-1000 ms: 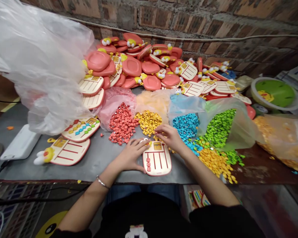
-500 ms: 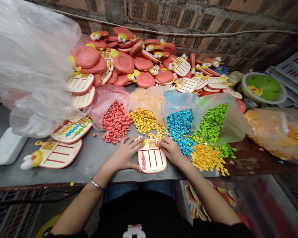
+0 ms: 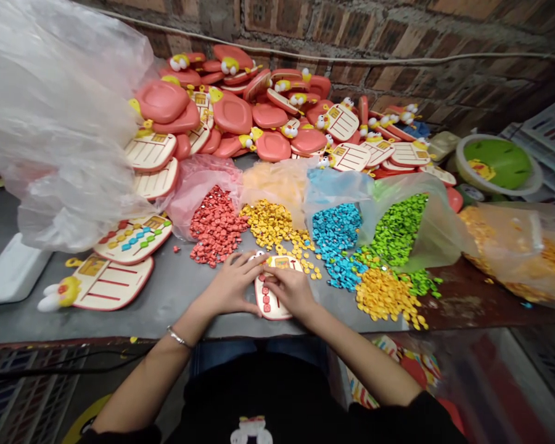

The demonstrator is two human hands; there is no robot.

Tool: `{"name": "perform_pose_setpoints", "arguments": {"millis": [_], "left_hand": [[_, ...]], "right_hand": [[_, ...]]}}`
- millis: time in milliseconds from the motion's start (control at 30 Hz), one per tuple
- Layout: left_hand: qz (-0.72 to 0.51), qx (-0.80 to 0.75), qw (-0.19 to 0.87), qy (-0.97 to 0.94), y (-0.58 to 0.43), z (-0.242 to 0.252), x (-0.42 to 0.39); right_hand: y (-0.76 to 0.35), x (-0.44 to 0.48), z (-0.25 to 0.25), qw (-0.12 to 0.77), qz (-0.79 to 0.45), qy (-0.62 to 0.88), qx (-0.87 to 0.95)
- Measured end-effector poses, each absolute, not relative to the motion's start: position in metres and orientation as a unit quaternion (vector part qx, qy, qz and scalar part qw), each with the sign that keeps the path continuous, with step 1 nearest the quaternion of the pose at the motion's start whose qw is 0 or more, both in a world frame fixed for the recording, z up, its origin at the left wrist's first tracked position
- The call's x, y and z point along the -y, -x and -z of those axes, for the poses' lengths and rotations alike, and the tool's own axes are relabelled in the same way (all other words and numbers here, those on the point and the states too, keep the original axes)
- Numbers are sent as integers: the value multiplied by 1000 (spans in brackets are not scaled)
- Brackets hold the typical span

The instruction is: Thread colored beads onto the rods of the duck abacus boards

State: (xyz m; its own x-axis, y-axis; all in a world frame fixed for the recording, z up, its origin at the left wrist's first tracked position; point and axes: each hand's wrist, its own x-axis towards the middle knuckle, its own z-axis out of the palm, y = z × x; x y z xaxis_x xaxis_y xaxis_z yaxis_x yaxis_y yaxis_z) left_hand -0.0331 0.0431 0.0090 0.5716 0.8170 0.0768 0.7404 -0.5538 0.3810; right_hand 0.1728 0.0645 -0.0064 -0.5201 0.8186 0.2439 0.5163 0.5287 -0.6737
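A cream toy board (image 3: pixel 274 312) with a red rim and slots lies on the grey table before me. Its left slot carries several red pieces (image 3: pixel 266 300); my right hand covers much of the other slots. My left hand (image 3: pixel 231 285) grips the board's left side, thumb low at the edge and fingers across the top by its yellow-and-white head. Above that left slot, my right hand (image 3: pixel 290 288) has thumb and fingers pinched together. Whether a piece is between those fingertips is hidden. Loose yellow pieces (image 3: pixel 269 217) and red pieces (image 3: pixel 217 231) lie just behind the board.
Blue pieces (image 3: pixel 337 229) and green pieces (image 3: pixel 401 228) spill from bags at right, near an orange-yellow heap (image 3: pixel 388 296). Red-backed boards (image 3: pixel 234 114) pile against the brick wall. A filled board (image 3: pixel 134 239) lies at left beside a large plastic bag (image 3: pixel 69 123).
My right hand has moved left from the board's upper right edge to above its left slot. Another red piece now shows in that slot. My left hand stays at the board.
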Motion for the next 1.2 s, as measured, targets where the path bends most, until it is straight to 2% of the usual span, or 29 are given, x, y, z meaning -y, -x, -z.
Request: {"name": "perform_pose_setpoints", "arguments": {"millis": [200, 300, 433, 533, 600, 733, 800, 1000, 1200], "left_hand": [[-123, -448, 162, -871, 33, -11, -43], [-120, -447, 164, -871, 34, -12, -43], [-121, -446, 166, -871, 33, -13, -43], [-121, -446, 167, -871, 33, -12, -42], [-122, -444, 164, -873, 33, -11, -41], [-132, -445, 147, -874, 33, -13, -39], [-139, -450, 141, -871, 34, -15, -38], [-143, -450, 134, -871, 34, -17, -36], [-132, -438, 137, -879, 30, -15, -35]], "right_hand": [[-181, -79, -8, 292, -360, 354, 812], [-194, -111, -13, 319, -265, 394, 820], [-191, -152, -6, 202, -127, 409, 881], [-186, -163, -1, 150, -93, 413, 893], [-190, -160, -2, 195, -124, 407, 884], [-211, -141, -13, 351, -240, 386, 818], [-220, -129, -18, 392, -289, 390, 782], [-231, -102, -12, 379, -360, 416, 744], [-231, -96, -1, 348, -276, 416, 793]]}}
